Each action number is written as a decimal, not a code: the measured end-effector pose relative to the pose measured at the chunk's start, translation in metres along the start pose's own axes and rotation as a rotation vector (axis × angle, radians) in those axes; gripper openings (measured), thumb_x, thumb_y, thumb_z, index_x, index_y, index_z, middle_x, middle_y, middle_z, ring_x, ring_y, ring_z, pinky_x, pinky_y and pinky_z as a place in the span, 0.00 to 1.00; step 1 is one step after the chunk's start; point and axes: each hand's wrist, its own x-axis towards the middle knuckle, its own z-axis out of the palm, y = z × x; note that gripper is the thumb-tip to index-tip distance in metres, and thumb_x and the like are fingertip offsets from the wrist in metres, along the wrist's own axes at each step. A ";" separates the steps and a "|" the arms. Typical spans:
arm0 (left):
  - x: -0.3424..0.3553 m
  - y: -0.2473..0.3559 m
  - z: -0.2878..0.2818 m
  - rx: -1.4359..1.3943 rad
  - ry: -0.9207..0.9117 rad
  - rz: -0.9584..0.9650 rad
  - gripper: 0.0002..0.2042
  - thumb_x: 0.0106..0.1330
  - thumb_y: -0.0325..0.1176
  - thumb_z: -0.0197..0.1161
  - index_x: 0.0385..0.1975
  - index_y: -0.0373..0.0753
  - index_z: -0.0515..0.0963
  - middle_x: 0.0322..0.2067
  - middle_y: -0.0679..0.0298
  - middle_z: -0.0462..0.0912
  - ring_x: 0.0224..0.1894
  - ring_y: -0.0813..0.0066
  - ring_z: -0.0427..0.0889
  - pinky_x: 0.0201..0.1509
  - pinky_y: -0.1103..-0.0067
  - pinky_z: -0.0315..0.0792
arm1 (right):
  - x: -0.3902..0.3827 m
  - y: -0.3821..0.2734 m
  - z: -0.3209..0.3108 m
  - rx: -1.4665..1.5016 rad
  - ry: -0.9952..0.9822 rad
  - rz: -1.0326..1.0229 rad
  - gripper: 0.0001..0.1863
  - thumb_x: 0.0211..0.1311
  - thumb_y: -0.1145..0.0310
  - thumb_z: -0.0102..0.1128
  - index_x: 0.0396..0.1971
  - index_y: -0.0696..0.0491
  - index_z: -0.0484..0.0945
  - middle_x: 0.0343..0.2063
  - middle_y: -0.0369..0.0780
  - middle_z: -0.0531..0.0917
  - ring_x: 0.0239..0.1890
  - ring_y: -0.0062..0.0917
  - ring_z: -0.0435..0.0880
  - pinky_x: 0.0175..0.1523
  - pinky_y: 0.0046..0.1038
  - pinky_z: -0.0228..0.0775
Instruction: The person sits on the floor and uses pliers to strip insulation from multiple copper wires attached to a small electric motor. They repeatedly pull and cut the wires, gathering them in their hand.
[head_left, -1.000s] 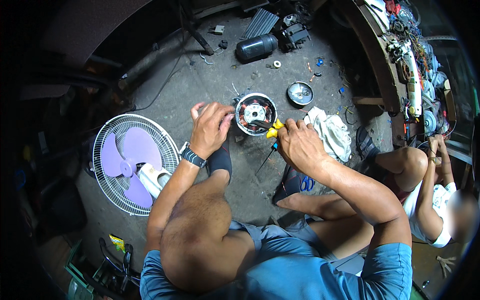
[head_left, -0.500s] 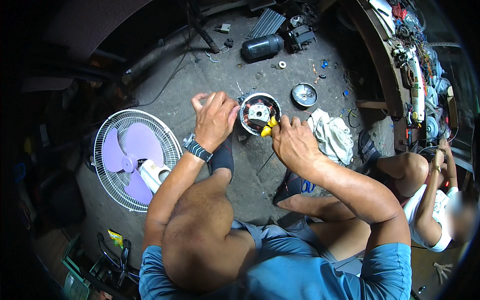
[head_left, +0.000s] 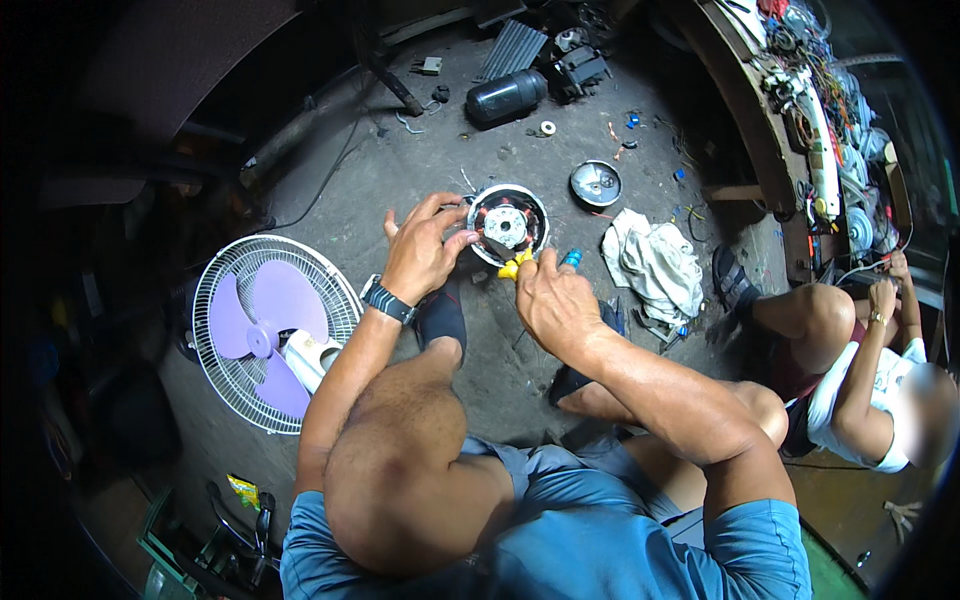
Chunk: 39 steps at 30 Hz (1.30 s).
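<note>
On the rough grey floor [head_left: 430, 165], an opened motor [head_left: 508, 226] sits between two bare hands, hollow face up

Its round metal shell rings reddish copper coils [head_left: 482, 214] and a pale, pierced hub [head_left: 505, 228]; the short axis stands roughly upright through that hub. The right hand [head_left: 560, 305] is closed on a tool [head_left: 515, 266] with smooth yellow handles, whose dark end points up-left into the shell at its near edge. The left hand [head_left: 425, 258] is bent at the motor's left rim, thumb and fingers parted; I cannot tell whether it pinches anything. Beyond, to the right, lies a shallow, shiny metal cap [head_left: 596, 183], and nearer, a crumpled, soft whitish cloth [head_left: 652, 268]
</note>
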 end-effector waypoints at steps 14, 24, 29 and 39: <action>-0.010 -0.011 -0.004 -0.095 -0.068 0.060 0.41 0.58 0.46 0.75 0.73 0.50 0.66 0.71 0.66 0.67 0.73 0.59 0.66 0.72 0.41 0.51 | 0.002 -0.018 -0.024 0.193 -0.168 0.058 0.18 0.59 0.69 0.59 0.46 0.65 0.75 0.40 0.58 0.80 0.36 0.49 0.89 0.38 0.41 0.83; 0.005 -0.008 0.011 0.141 -0.159 0.198 0.50 0.48 0.44 0.81 0.75 0.64 0.62 0.74 0.72 0.65 0.75 0.62 0.64 0.73 0.34 0.44 | -0.002 -0.038 -0.007 0.443 -0.083 0.226 0.21 0.57 0.70 0.61 0.46 0.69 0.72 0.42 0.63 0.78 0.38 0.57 0.87 0.44 0.48 0.83; 0.009 -0.008 0.012 0.051 -0.094 0.149 0.60 0.42 0.44 0.84 0.79 0.60 0.51 0.69 0.65 0.73 0.71 0.62 0.70 0.73 0.35 0.45 | -0.005 -0.047 0.012 0.543 -0.005 0.292 0.22 0.58 0.71 0.63 0.47 0.68 0.69 0.42 0.62 0.76 0.38 0.59 0.86 0.43 0.50 0.82; 0.007 -0.006 0.009 0.087 -0.107 0.121 0.61 0.41 0.44 0.85 0.78 0.51 0.52 0.69 0.66 0.73 0.70 0.64 0.72 0.75 0.39 0.44 | -0.005 -0.022 -0.012 0.509 -0.201 0.209 0.27 0.61 0.62 0.64 0.51 0.69 0.71 0.45 0.65 0.79 0.45 0.59 0.85 0.52 0.50 0.79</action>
